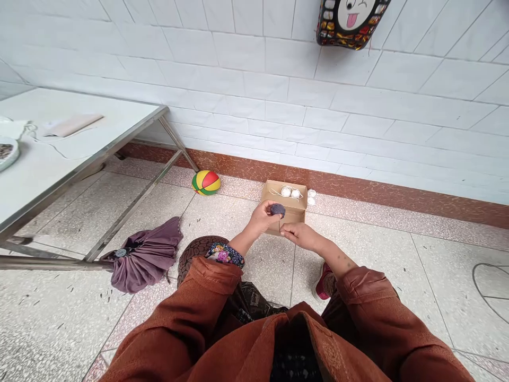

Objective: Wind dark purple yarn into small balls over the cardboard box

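Over the tiled floor, just in front of the cardboard box point(292, 208), both hands meet at a small dark ball of thread point(278, 210). The left hand point(260, 218) cups the ball, its fingers curled about it and pinching it between thumb and fingertips. The right hand point(300, 235) sits just below and beside it, its fingers drawn together; it seems to pinch a thin strand running up to the ball, though the thread is too fine to make out for sure.

Several pale balls point(290, 192) lie at the back of the box, and another pale one point(312, 197) rests on the floor against its far side. A striped toy ball point(205, 182) lies near the wall, a folded purple umbrella point(145, 256) by the legs of the metal table point(79, 154).

By my reading, the step in hand is winding or tidying the thread on the dark ball. The next move calls for a steady hold with the left hand while the right keeps the strand taut and guides it round.
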`<state>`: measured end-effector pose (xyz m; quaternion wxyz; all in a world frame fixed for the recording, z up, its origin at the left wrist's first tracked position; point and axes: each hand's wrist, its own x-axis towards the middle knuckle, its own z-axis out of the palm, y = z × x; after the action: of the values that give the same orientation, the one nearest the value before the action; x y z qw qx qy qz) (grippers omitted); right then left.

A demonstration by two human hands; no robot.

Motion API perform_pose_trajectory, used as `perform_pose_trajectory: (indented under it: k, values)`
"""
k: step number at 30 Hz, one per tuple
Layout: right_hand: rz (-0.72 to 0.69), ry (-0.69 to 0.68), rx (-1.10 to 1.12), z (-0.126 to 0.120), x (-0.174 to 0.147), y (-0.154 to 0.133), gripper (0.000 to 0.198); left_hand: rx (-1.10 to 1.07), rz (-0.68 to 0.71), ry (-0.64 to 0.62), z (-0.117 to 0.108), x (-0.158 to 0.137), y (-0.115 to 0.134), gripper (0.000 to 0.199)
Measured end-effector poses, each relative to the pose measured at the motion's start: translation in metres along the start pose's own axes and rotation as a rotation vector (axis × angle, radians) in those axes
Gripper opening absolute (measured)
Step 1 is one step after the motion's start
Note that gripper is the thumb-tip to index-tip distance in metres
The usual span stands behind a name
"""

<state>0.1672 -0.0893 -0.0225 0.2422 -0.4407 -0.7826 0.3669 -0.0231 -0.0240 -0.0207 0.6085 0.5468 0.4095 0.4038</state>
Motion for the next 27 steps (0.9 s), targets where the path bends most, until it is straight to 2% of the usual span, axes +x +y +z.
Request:
perform_pose_trajectory:
  k: [2, 4, 7, 10, 11, 13, 17, 19, 22, 24, 27]
  values:
    - [-0.08, 0.012, 0.07, -0.006, -0.003, -0.017, 0.031, 0.092, 0.039, -0.001, 0.0, 0.0, -0.005, 0.051]
    - [-0.081, 0.119, 0.15, -0.017, -0.002, -0.026, 0.033, 0.109, 0.05, -0.108, 0.001, -0.005, -0.008, 0.051]
    - [0.001, 0.336, 0.197, -0.032, 0.003, -0.023, 0.036, 0.022, -0.022, -0.28, 0.006, -0.018, -0.012, 0.057]
    - [0.118, 0.507, 0.086, -0.031, 0.008, -0.007, 0.033, -0.178, -0.091, -0.35, 0.012, -0.035, -0.013, 0.081]
    - [0.161, 0.507, 0.024, -0.026, 0.009, -0.002, 0.03, -0.243, -0.112, -0.382, 0.013, -0.04, -0.012, 0.085]
    - [0.256, 0.42, -0.084, -0.014, 0.008, 0.004, 0.023, -0.348, -0.142, -0.377, 0.014, -0.047, -0.009, 0.087]
    - [0.381, 0.249, -0.209, 0.019, -0.005, -0.003, 0.014, -0.417, -0.128, -0.211, 0.012, -0.053, -0.007, 0.071]
    - [0.313, 0.213, -0.193, 0.033, -0.017, -0.013, 0.015, -0.373, -0.111, -0.107, 0.01, -0.053, -0.009, 0.059]
    - [0.1, 0.159, -0.017, 0.042, -0.032, -0.033, 0.02, -0.219, -0.074, 0.018, 0.004, -0.055, -0.014, 0.049]
    - [0.013, 0.219, 0.124, 0.038, -0.037, -0.046, 0.028, -0.12, -0.065, 0.002, 0.0, -0.058, -0.017, 0.048]
    - [-0.013, 0.388, 0.194, 0.019, -0.034, -0.052, 0.032, -0.048, -0.081, -0.168, -0.002, -0.066, -0.019, 0.051]
